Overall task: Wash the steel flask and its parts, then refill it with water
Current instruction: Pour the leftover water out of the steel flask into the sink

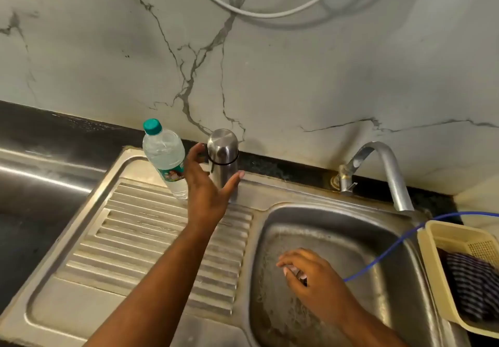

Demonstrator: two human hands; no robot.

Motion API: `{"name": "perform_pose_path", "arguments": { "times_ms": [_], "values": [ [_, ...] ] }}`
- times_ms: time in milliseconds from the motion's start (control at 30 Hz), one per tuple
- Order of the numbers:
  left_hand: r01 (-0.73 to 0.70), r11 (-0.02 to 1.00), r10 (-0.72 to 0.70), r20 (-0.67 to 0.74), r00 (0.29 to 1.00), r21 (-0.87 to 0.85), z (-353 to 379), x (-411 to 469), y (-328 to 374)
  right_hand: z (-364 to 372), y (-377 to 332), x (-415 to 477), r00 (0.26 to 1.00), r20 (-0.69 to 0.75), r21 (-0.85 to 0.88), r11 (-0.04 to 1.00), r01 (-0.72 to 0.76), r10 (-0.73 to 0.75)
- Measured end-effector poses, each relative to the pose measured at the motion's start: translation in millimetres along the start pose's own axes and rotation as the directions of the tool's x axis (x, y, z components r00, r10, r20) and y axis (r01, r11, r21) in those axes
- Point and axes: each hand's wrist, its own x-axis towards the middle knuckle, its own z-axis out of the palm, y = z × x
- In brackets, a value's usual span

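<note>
A steel flask with its cap on stands upright at the back of the sink's ribbed drainboard, against the marble wall. My left hand is spread open just in front of the flask, thumb to its right and fingers to its left, not closed on it. My right hand hovers over the sink basin with loosely curled fingers; a small dark thing shows at the fingertips, too unclear to name. The steel tap curves over the basin's back edge with no water running.
A clear plastic water bottle with a green cap stands just left of the flask. A cream plastic basket holding a striped cloth sits right of the basin. A blue tube runs into the basin. Black countertop lies left.
</note>
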Motion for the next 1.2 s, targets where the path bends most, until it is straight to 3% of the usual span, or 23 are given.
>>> {"name": "perform_pose_path", "arguments": {
  "times_ms": [100, 167, 333, 467, 600, 667, 833, 967, 1033, 1200],
  "values": [
    [0.168, 0.985, -0.162, 0.151, 0.975, -0.024, 11, 10, 3, -5, -1, -5, 0.999, 0.025, 0.01, 0.999, -0.045, 0.045],
    [0.232, 0.973, -0.226, 0.145, 0.963, -0.022, 16, 16, 4, -7, -3, -9, 0.997, 0.045, 0.025, 0.997, -0.066, 0.065],
    [0.218, 0.973, -0.202, 0.167, 0.965, -0.081, 5, 7, 8, -15, -1, -25, 0.992, 0.074, 0.031, 0.994, -0.108, 0.106],
    [0.207, 0.959, -0.166, 0.21, 0.964, -0.192, -7, -25, 31, -20, -1, -42, 0.986, -0.005, 0.141, 0.976, -0.166, 0.168],
    [0.355, 0.853, -0.266, 0.265, 0.927, -0.384, -14, -64, 67, -23, -2, -55, 0.969, -0.05, 0.262, 0.94, -0.22, 0.241],
    [0.382, 0.838, -0.26, 0.33, 0.907, -0.39, -13, -84, 75, -25, -4, -61, 0.965, -0.075, 0.293, 0.93, -0.221, 0.253],
    [0.291, 0.924, -0.163, 0.434, 0.886, -0.247, 4, -134, 68, -45, -20, -73, 0.943, -0.2, 0.484, 0.863, -0.142, 0.268],
    [0.156, 0.976, -0.062, 0.492, 0.868, -0.153, 27, -166, 53, -74, -41, -74, 0.949, -0.239, 0.523, 0.851, -0.051, 0.204],
    [0.11, 0.979, -0.001, 0.528, 0.85, -0.174, 37, -181, 49, -80, -44, -71, 0.956, -0.247, 0.5, 0.866, -0.013, 0.157],
    [0.207, 0.958, -0.047, 0.604, 0.796, -0.199, 74, -205, 31, -60, -12, -61, 0.971, -0.231, 0.139, 0.99, -0.034, 0.066]
  ]
}}
